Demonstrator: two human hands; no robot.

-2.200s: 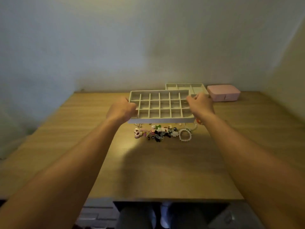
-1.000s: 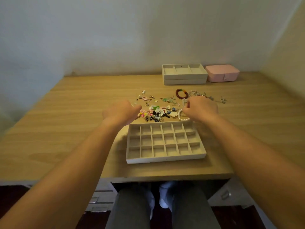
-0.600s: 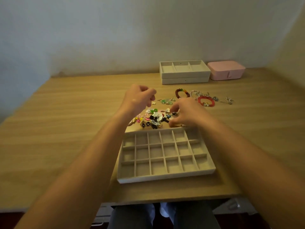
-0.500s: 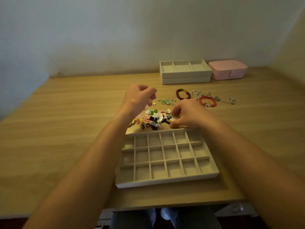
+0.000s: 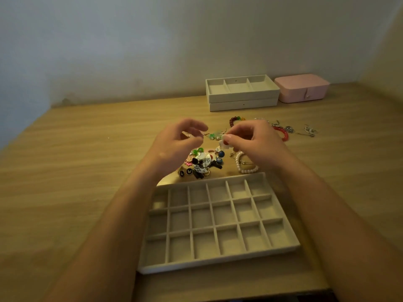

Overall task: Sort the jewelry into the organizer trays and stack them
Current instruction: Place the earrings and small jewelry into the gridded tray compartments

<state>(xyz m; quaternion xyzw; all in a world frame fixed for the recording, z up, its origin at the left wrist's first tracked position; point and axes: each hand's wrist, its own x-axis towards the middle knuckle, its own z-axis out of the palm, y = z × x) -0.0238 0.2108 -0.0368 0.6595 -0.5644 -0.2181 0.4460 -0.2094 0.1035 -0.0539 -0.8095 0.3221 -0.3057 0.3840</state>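
Two hands (image 5: 176, 144) (image 5: 253, 142) held above a jewelry pile (image 5: 202, 164), just beyond a gridded tray (image 5: 218, 260) on a table (image 5: 65, 171).
The right hand pinches a small white flower piece (image 5: 224, 143) over the pile. The left hand, just to its left, has curled fingers; whether it holds anything cannot be told. The gridded tray lies near, between the forearms. Stacked trays (image 5: 242, 105) and a pink box (image 5: 302, 88) sit far right.
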